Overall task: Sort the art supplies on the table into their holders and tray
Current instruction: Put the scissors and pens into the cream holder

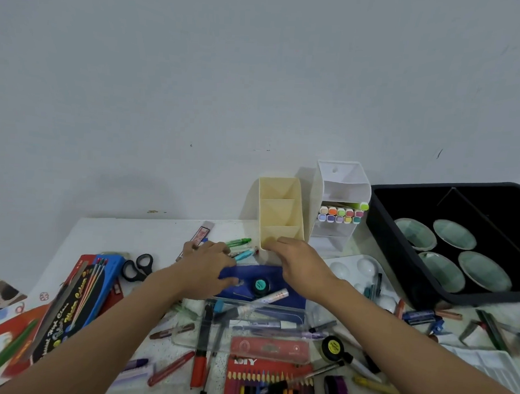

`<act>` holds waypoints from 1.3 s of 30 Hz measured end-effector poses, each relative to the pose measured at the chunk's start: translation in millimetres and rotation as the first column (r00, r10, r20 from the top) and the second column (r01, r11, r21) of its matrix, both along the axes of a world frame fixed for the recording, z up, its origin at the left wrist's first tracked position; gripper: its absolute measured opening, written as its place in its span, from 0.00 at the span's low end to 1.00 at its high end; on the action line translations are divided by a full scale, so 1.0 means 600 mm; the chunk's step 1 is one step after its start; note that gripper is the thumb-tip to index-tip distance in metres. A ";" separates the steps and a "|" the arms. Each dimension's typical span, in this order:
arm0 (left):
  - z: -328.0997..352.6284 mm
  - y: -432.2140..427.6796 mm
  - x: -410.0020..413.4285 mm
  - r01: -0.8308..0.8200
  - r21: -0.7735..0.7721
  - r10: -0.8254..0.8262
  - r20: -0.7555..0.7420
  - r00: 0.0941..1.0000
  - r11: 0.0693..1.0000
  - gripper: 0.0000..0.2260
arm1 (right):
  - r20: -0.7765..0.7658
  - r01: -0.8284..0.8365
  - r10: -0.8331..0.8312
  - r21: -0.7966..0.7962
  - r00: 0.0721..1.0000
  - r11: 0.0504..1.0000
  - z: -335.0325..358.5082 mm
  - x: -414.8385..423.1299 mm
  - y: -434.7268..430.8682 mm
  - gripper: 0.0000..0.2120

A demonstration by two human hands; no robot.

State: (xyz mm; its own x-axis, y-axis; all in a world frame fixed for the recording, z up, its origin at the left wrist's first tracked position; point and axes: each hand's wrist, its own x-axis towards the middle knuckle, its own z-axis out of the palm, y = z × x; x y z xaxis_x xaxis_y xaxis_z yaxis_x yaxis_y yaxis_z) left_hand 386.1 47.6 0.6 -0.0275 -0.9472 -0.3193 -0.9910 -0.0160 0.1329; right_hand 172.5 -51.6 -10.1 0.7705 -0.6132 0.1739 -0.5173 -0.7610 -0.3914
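Head view, right hand (300, 262) grip on near end of cream holder (279, 209)

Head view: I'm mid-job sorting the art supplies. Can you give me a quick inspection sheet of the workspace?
Surface: white table, mostly covered by loose supplies.
Job's things: yellow holder, nothing showing in its three compartments; white holder with markers in one compartment; black tray holding four dishes.
Clutter: scissors, coloured pencil box, palette, crayons, many scattered pens.
Grippers: left hand over the crayons; right hand against the yellow holder's front; grip unclear on both.
Cables: nothing seen.
Surroundings: plain pale wall behind.
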 end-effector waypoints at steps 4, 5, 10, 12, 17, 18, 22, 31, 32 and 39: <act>0.010 -0.004 0.006 -0.016 0.076 0.014 0.017 1.000 0.997 0.23 | -0.016 0.013 -0.013 -0.016 1.000 1.000 -0.002 0.000 0.007 0.22; 0.010 -0.004 0.006 -0.021 0.072 0.019 0.029 0.999 0.997 0.24 | -0.015 0.011 -0.011 -0.027 1.000 1.000 -0.002 -0.001 0.009 0.20; -0.002 0.013 0.001 0.017 -0.173 -0.008 0.054 0.998 0.985 0.19 | 0.011 -0.019 0.020 -0.087 1.000 0.996 -0.001 -0.010 0.019 0.15; -0.007 0.023 -0.007 0.048 -0.199 -0.042 0.035 0.999 0.979 0.16 | 0.010 -0.026 0.027 -0.097 1.000 0.995 -0.003 -0.013 0.021 0.16; -0.025 0.048 -0.008 0.025 -0.196 -0.031 -0.026 0.999 0.980 0.13 | 0.036 0.002 0.002 -0.093 0.999 0.996 -0.003 -0.012 0.025 0.16; -0.023 0.051 -0.007 0.025 -0.199 -0.032 -0.029 0.999 0.980 0.13 | 0.043 0.009 -0.005 -0.088 0.999 0.996 -0.003 -0.011 0.026 0.16; -0.013 0.056 -0.005 0.051 -0.206 -0.053 -0.004 0.999 0.977 0.14 | 0.068 0.044 -0.039 -0.073 0.997 0.996 -0.002 -0.006 0.029 0.16; -0.018 0.062 0.012 0.028 -0.292 -0.043 -0.047 0.998 0.956 0.13 | 0.080 0.038 -0.022 -0.193 0.997 0.980 0.002 -0.008 0.046 0.13; -0.019 0.065 0.014 0.023 -0.306 -0.042 -0.055 0.998 0.952 0.13 | 0.091 0.022 -0.002 -0.227 0.996 0.974 0.004 -0.011 0.051 0.12; -0.015 0.076 0.033 -0.074 -0.281 0.080 0.011 0.997 0.957 0.20 | -0.086 -0.269 0.264 -0.055 0.961 0.961 -0.007 -0.002 0.085 0.14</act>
